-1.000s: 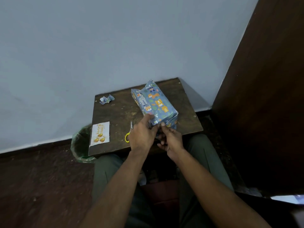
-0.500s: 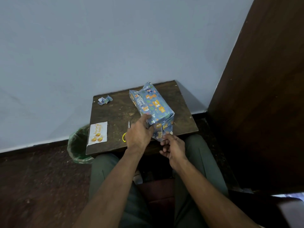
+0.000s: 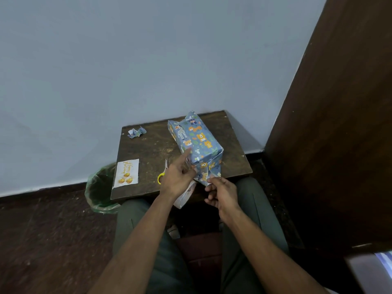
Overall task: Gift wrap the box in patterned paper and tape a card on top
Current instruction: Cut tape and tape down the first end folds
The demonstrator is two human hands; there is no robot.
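On the small wooden table [image 3: 148, 153], toward two o'clock, lies the wrapped box [image 3: 196, 141]. The left hand [image 3: 177, 179] at six o'clock steadies its near end, forefinger straight against the paper. The right hand [image 3: 220, 193] pinches the hanging end flap [image 3: 209, 174]. The card [image 3: 126, 170] lies at nine o'clock, scissors [image 3: 162, 174] just beside the left hand.

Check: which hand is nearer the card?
Left. The left hand is right of the card, by the scissors; the right hand is farther right, pinching the box's paper flap.
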